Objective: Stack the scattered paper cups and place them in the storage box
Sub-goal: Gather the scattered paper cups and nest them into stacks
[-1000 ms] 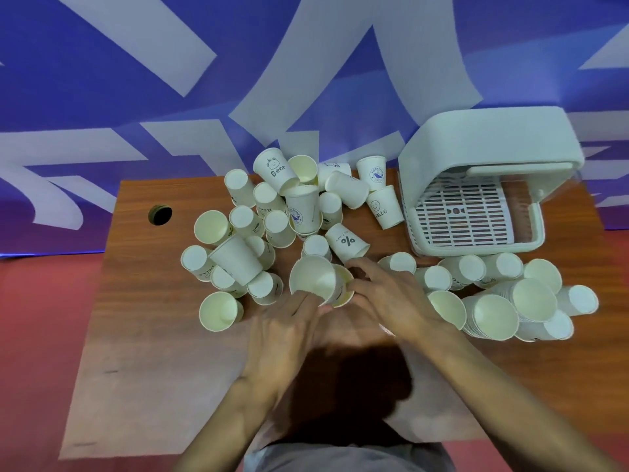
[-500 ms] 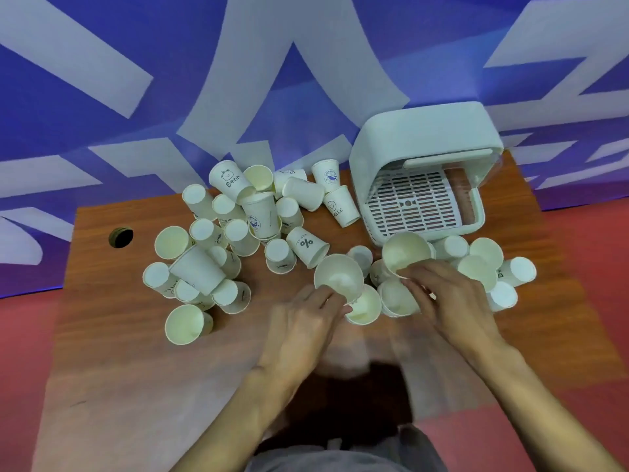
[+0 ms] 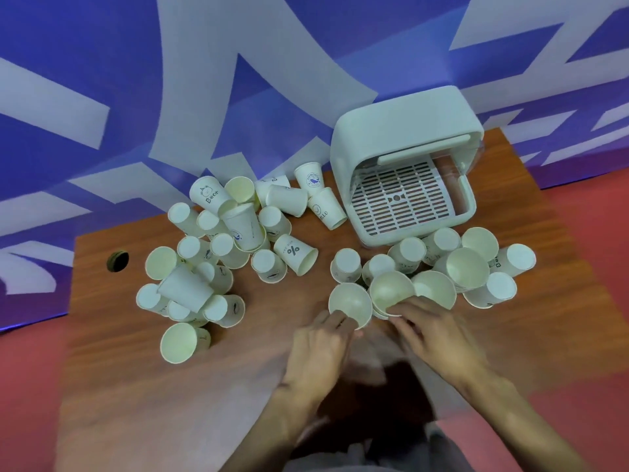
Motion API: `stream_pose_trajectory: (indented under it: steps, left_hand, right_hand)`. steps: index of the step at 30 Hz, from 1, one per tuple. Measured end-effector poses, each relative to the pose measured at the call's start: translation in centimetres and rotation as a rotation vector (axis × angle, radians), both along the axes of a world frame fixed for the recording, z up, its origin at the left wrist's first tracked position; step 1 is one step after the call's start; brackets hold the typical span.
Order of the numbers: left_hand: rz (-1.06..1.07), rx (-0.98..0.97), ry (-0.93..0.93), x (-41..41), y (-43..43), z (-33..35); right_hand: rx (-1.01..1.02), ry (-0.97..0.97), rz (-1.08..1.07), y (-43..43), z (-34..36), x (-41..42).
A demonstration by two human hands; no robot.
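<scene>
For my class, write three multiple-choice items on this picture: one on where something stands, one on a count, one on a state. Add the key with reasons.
1. Where on the brown wooden table does the white plastic storage box stand? A. far right B. near left C. front centre
2. How many white paper cups lie inside that box? A. none B. three C. ten
3. What is the left hand doing? A. lying flat B. gripping an open-mouthed paper cup C. lifting the box
Key: 1 A, it sits far right; 2 A, only its bare slatted floor shows; 3 B, fingers curl round the cup's rim.
</scene>
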State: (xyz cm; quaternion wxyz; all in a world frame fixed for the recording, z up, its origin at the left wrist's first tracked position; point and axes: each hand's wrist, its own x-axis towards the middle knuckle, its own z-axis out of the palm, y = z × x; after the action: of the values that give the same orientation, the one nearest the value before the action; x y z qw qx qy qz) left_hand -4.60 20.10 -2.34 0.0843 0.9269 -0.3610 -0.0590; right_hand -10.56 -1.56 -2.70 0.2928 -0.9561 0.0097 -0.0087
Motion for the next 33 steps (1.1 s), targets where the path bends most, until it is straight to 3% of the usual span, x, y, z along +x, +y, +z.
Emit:
stream_pose_trajectory:
  steps: [5, 11, 26, 33]
  left_hand:
    - [0.028, 0.059, 0.01, 0.1, -0.8, -0.6]
    - [0.078, 0.061, 0.062, 0.3, -1.3, -2.5]
    - [0.142, -0.12, 0.273, 0.8, -0.8, -5.8]
    - [0.1, -0.165, 0.17, 1.6, -0.4, -4.2]
  right_hand:
    - [-0.118, 0.11, 0.032, 0.0, -0.5, 0.5]
    - [-0.462, 0.404, 0.114, 0.8, -0.8, 1.6]
    - [-0.246, 0.554, 0.093, 1.4, -0.8, 2.6]
    - [-0.285, 0.544, 0.093, 2.0, 1.0, 3.1]
